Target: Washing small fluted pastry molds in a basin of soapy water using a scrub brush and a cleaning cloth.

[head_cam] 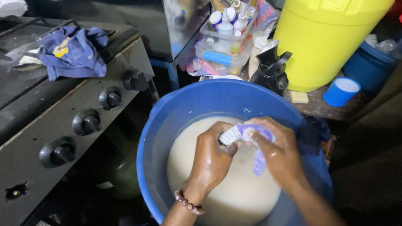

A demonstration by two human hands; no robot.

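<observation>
Far left, a crumpled dark blue cloth [73, 51] lies on a black metal stove [25, 150] with four round knobs along its front. Centre, a big round blue plastic tub [184, 104] holds milky, soapy water. Over it, left hand [213, 157], beaded bracelet at the wrist, is closed around a small white-bristled scrub brush [230, 134]. Right hand [280, 152] grips a bunched pale lilac cloth [256, 144], pressed against the bristles. Far right, a tall yellow plastic barrel [326, 37] and a small blue cup [341, 91].

Bare, wet forearms; a beaded bracelet [189, 203] circles the left wrist.
</observation>
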